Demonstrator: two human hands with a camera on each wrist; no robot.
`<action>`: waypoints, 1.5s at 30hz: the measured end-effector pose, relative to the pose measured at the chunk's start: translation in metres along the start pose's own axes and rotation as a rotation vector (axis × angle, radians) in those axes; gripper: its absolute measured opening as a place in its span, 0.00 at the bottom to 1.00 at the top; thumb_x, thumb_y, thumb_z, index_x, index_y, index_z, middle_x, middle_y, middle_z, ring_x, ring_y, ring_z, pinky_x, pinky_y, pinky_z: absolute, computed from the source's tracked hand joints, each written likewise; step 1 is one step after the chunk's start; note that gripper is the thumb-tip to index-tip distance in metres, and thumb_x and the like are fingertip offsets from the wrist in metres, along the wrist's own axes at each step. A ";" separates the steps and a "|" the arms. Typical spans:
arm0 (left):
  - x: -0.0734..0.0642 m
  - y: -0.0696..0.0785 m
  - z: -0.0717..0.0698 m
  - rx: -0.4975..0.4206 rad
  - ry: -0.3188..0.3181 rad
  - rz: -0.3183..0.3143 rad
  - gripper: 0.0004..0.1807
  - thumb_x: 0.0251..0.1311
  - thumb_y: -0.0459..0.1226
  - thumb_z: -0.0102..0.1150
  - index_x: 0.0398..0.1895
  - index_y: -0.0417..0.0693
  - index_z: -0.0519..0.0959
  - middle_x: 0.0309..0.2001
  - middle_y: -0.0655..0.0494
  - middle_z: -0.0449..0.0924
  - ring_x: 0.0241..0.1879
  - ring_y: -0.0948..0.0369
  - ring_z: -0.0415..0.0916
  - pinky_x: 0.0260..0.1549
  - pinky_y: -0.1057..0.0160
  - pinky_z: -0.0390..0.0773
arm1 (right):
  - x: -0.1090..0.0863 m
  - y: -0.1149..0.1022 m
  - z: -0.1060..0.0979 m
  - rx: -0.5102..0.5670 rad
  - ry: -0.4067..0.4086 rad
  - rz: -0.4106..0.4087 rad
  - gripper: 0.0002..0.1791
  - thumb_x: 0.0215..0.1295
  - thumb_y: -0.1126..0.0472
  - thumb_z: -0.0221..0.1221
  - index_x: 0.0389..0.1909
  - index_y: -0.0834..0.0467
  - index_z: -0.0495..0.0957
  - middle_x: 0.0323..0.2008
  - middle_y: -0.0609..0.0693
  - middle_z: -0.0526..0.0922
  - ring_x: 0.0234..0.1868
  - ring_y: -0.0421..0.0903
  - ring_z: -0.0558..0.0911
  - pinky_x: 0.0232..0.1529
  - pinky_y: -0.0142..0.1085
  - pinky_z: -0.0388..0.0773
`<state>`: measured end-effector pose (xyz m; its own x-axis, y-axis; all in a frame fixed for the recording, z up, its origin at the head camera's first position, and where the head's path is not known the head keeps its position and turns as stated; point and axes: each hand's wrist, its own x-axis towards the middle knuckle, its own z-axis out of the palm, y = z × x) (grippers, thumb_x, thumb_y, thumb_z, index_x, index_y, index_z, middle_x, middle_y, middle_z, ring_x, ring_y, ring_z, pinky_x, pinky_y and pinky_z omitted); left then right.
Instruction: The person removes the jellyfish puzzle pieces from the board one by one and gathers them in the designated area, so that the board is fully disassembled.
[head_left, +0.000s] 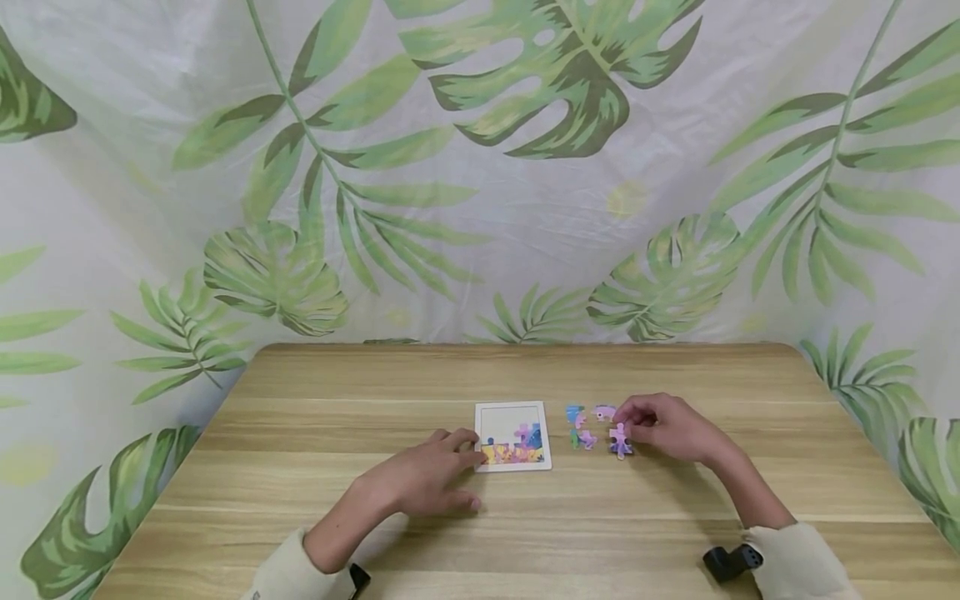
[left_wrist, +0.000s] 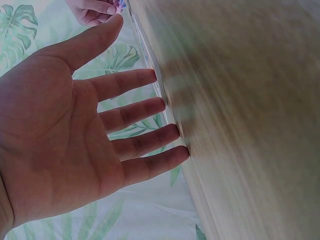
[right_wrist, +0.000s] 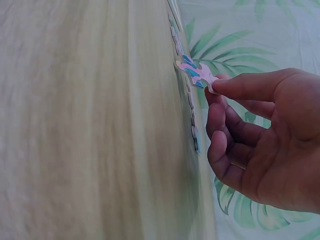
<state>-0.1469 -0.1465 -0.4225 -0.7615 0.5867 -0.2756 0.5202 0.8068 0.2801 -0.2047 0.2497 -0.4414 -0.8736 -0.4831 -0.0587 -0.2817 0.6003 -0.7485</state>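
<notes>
A white square puzzle frame (head_left: 548, 450) lies on the table, its lower part and right side filled with joined colourful pieces (head_left: 513, 452). My left hand (head_left: 423, 477) is spread at the frame's left side, straight fingertips right at its edge; the left wrist view shows the bare palm (left_wrist: 55, 135). To the right of the frame, my right hand (head_left: 671, 427) pinches a pink and blue puzzle piece (right_wrist: 199, 75) between thumb and index finger. The piece is tilted up from the table in the right wrist view, its other fingers curled loosely below.
Several loose pieces (head_left: 583, 439) lie between the frame and my right hand, in pink, blue and green. The wooden table (head_left: 360, 375) reaches back to a leaf-patterned cloth (head_left: 525, 208). Small black devices (head_left: 731, 563) sit at both sleeves.
</notes>
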 end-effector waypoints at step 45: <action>-0.001 0.001 -0.001 -0.013 0.005 -0.002 0.34 0.71 0.54 0.68 0.75 0.51 0.77 0.78 0.48 0.67 0.76 0.45 0.68 0.67 0.43 0.79 | 0.017 -0.015 0.016 -0.180 -0.009 0.046 0.11 0.65 0.71 0.70 0.46 0.59 0.86 0.37 0.47 0.86 0.38 0.41 0.80 0.39 0.32 0.79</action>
<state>-0.1464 -0.1466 -0.4210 -0.7642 0.5849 -0.2718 0.5138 0.8068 0.2916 -0.2087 0.2220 -0.4419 -0.8837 -0.4579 -0.0964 -0.3089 0.7255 -0.6150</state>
